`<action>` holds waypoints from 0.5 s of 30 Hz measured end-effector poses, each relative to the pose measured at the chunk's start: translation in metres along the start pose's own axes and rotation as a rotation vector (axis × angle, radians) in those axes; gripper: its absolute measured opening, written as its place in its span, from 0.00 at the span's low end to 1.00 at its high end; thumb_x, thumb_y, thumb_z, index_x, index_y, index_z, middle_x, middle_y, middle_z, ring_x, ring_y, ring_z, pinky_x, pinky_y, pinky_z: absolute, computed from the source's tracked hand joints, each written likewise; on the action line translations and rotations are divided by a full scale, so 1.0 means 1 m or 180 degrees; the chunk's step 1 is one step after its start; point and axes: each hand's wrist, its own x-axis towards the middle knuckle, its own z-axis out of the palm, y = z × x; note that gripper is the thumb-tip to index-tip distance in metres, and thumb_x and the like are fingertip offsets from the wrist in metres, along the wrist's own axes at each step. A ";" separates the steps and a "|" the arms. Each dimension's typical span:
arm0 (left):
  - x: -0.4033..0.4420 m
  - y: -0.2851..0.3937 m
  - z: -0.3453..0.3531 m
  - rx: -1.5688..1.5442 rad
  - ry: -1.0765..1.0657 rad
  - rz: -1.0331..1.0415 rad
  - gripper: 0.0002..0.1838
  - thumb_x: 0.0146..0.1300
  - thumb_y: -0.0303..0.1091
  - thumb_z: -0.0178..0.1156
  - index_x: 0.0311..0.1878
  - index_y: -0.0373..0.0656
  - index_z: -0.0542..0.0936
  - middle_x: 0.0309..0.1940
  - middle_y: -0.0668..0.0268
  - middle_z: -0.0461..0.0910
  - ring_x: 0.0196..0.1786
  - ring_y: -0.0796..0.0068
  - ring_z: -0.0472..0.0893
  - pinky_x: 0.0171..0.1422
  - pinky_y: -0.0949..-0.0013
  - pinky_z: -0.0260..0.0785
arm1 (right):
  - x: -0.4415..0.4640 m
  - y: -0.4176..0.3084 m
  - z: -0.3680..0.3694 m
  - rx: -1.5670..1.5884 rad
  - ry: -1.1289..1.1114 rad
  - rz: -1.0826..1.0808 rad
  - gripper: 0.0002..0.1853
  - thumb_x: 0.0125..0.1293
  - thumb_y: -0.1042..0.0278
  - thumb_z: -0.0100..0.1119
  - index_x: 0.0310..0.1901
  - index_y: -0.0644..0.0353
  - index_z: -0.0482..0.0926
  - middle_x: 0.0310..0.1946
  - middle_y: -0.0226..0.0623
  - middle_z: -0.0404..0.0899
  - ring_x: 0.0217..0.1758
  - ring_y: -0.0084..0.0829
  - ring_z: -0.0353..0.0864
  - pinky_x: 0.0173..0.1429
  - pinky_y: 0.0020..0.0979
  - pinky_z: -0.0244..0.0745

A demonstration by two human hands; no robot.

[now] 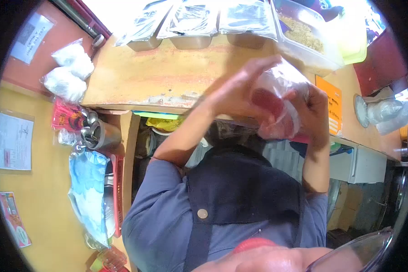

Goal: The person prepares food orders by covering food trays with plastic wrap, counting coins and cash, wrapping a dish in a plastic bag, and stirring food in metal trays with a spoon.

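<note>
A clear plastic bag (294,77) with something reddish in it is held up in front of my chest, over the table's near edge. My left hand (240,86) reaches around its left and upper side, fingers closed on the plastic. On the other side, my right hand (317,111) has curled fingers gripping the bag. Glare and the plastic's folds blur the contents, so I cannot tell what the red part is.
Several metal containers (192,41) under clear film line the table's back. Beside them stands a plastic tub (333,56) of crumbly yellowish food. An orange sign (328,102) lies at right. A metal cup of utensils (106,136) and white bags (65,86) are at left.
</note>
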 end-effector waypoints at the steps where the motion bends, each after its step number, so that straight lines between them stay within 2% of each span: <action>1: -0.005 -0.006 0.005 -0.0310 -0.0405 -0.0355 0.26 0.46 0.35 0.74 0.49 0.41 0.79 0.46 0.63 0.79 0.49 0.72 0.77 0.56 0.65 0.70 | -0.003 0.000 0.002 0.0160 -0.0030 -0.0052 0.13 0.62 0.61 0.62 0.36 0.65 0.80 0.23 0.33 0.77 0.26 0.20 0.69 0.33 0.28 0.69; 2: -0.010 -0.013 0.010 -0.0571 -0.0780 -0.0743 0.25 0.47 0.33 0.74 0.50 0.39 0.78 0.45 0.64 0.80 0.48 0.75 0.77 0.55 0.67 0.71 | -0.006 0.002 0.005 0.0473 -0.0033 0.0010 0.13 0.64 0.62 0.60 0.36 0.66 0.79 0.25 0.31 0.78 0.29 0.18 0.68 0.34 0.27 0.69; 4: -0.015 -0.017 0.017 -0.1292 -0.1393 -0.1264 0.23 0.51 0.27 0.70 0.51 0.37 0.77 0.43 0.67 0.81 0.42 0.82 0.78 0.51 0.72 0.72 | -0.005 0.001 0.005 0.0606 0.0482 -0.0058 0.12 0.65 0.63 0.58 0.38 0.66 0.79 0.28 0.31 0.79 0.31 0.19 0.69 0.36 0.26 0.69; 5: -0.019 -0.019 0.017 -0.1424 -0.1224 -0.1087 0.22 0.51 0.25 0.69 0.51 0.37 0.77 0.43 0.67 0.81 0.43 0.82 0.78 0.51 0.72 0.73 | -0.003 0.000 0.005 0.0670 0.0741 -0.0097 0.12 0.66 0.64 0.57 0.38 0.67 0.79 0.30 0.31 0.79 0.32 0.19 0.70 0.36 0.25 0.69; 6: -0.023 -0.020 0.016 -0.1549 -0.1058 -0.0909 0.22 0.51 0.24 0.68 0.51 0.37 0.77 0.44 0.68 0.81 0.44 0.82 0.78 0.51 0.73 0.73 | -0.001 0.000 0.004 0.1628 0.0929 0.0529 0.10 0.65 0.68 0.55 0.41 0.66 0.79 0.33 0.32 0.79 0.33 0.19 0.73 0.38 0.26 0.71; 7: -0.026 -0.022 0.016 -0.1667 -0.0891 -0.0724 0.21 0.52 0.23 0.68 0.51 0.37 0.77 0.44 0.68 0.81 0.44 0.83 0.78 0.50 0.73 0.73 | -0.002 0.022 0.006 0.1440 0.0758 0.0365 0.10 0.65 0.69 0.55 0.43 0.66 0.79 0.34 0.32 0.80 0.34 0.21 0.74 0.39 0.26 0.71; 8: -0.029 -0.027 0.017 -0.1662 -0.0615 -0.0648 0.19 0.54 0.25 0.66 0.51 0.37 0.77 0.41 0.69 0.81 0.41 0.84 0.77 0.46 0.75 0.72 | -0.008 0.063 0.010 0.1246 0.0588 0.0199 0.10 0.65 0.70 0.54 0.44 0.65 0.79 0.35 0.32 0.80 0.34 0.23 0.76 0.40 0.26 0.72; 10: -0.032 -0.041 0.024 -0.1672 -0.0090 -0.0485 0.15 0.60 0.28 0.63 0.50 0.37 0.78 0.37 0.71 0.81 0.34 0.87 0.76 0.36 0.78 0.71 | -0.024 0.102 0.029 0.0735 0.0467 -0.0135 0.13 0.62 0.71 0.55 0.47 0.64 0.78 0.38 0.36 0.81 0.38 0.29 0.79 0.45 0.28 0.73; 12: -0.038 -0.045 0.033 -0.1972 0.0646 -0.1106 0.13 0.62 0.30 0.61 0.49 0.38 0.79 0.35 0.72 0.80 0.34 0.87 0.76 0.36 0.78 0.71 | -0.044 0.094 0.046 0.0241 0.0326 0.0023 0.17 0.59 0.70 0.59 0.50 0.64 0.76 0.43 0.43 0.79 0.47 0.38 0.79 0.53 0.34 0.73; 13: -0.039 -0.048 0.038 -0.2121 0.0963 -0.1413 0.13 0.63 0.31 0.60 0.49 0.39 0.79 0.34 0.72 0.80 0.34 0.87 0.76 0.36 0.78 0.70 | -0.050 0.089 0.048 0.0049 0.0166 0.0358 0.20 0.57 0.70 0.61 0.52 0.64 0.75 0.46 0.47 0.78 0.52 0.42 0.77 0.58 0.37 0.71; 14: -0.045 -0.061 0.037 -0.0842 0.1007 -0.1222 0.12 0.63 0.33 0.59 0.48 0.39 0.79 0.33 0.72 0.80 0.34 0.86 0.76 0.37 0.78 0.71 | -0.051 0.089 0.045 -0.0057 -0.0125 0.0059 0.22 0.55 0.70 0.63 0.52 0.64 0.74 0.47 0.48 0.77 0.53 0.43 0.77 0.58 0.38 0.71; 15: -0.040 -0.060 0.043 -0.0679 0.1227 -0.1195 0.12 0.63 0.33 0.59 0.48 0.38 0.78 0.34 0.71 0.79 0.35 0.85 0.76 0.38 0.77 0.71 | -0.053 0.085 0.041 -0.0038 -0.0269 -0.0098 0.23 0.55 0.72 0.63 0.54 0.64 0.73 0.48 0.47 0.76 0.53 0.41 0.76 0.58 0.36 0.70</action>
